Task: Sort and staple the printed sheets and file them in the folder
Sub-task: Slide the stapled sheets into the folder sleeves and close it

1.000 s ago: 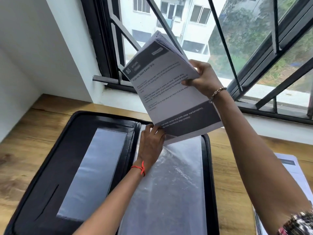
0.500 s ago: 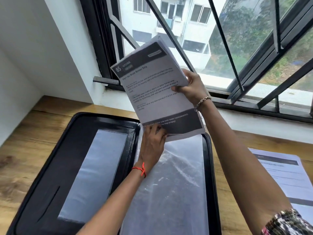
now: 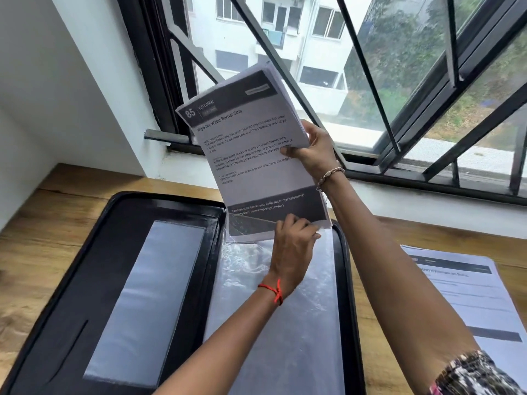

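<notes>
Step in hand, judged: feeding the stack of printed sheets into the plastic sleeve of the open folder on the counter.

To do it well: spread the sleeve mouth, square the lower edge, and lower it straight so no corner catches.

Right hand: grasps the stack's right edge, thumb in front, stack tilted above the folder.

Left hand: fingers curled, pinching the stack's lower edge at the sleeve mouth. Cannot tell whether the film is in the pinch too.

We stretch both bare arms forward, our right hand raised highest, thumb in front and fingers curled behind the stack of sheets, our left hand lower, knuckles toward us, pinching its bottom edge.
</notes>
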Action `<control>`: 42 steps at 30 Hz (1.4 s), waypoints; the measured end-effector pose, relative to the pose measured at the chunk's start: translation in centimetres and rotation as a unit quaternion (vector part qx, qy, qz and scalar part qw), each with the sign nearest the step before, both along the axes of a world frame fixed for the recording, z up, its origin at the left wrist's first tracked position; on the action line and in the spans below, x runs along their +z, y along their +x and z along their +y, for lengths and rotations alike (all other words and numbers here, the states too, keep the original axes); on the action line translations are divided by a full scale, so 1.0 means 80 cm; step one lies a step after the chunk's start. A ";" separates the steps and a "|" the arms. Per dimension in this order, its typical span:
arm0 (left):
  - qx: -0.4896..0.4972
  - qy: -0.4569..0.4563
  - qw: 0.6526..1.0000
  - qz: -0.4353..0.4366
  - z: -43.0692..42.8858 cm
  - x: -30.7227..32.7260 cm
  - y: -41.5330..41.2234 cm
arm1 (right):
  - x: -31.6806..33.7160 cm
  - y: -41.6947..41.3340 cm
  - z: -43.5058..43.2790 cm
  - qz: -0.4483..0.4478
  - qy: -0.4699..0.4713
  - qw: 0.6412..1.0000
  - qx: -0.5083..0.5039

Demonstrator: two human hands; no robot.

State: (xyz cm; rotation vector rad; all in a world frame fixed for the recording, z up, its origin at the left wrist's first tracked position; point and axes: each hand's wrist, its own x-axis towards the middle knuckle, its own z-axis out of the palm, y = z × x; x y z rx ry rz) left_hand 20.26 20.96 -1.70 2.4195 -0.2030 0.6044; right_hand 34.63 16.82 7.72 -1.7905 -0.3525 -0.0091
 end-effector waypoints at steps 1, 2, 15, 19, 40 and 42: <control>0.007 0.000 1.000 0.011 -0.004 0.003 0.000 | 0.000 0.000 0.001 0.000 0.006 1.000 -0.002; 0.011 0.003 1.000 0.017 -0.009 0.005 0.001 | 0.000 -0.001 0.002 -0.002 0.010 1.000 -0.004; 0.011 0.029 0.996 0.083 -0.033 0.028 0.008 | -0.001 0.006 0.024 0.026 0.041 0.999 -0.001; 0.007 0.007 0.998 0.055 -0.032 0.025 0.008 | -0.006 0.009 0.024 0.043 0.049 0.998 -0.012; 0.022 0.012 1.000 -0.011 0.069 -0.018 0.008 | -0.011 0.005 -0.022 0.089 0.174 0.978 -0.072; 0.024 0.022 0.999 -0.012 0.069 -0.017 0.010 | -0.015 -0.001 -0.027 0.097 0.181 0.975 -0.081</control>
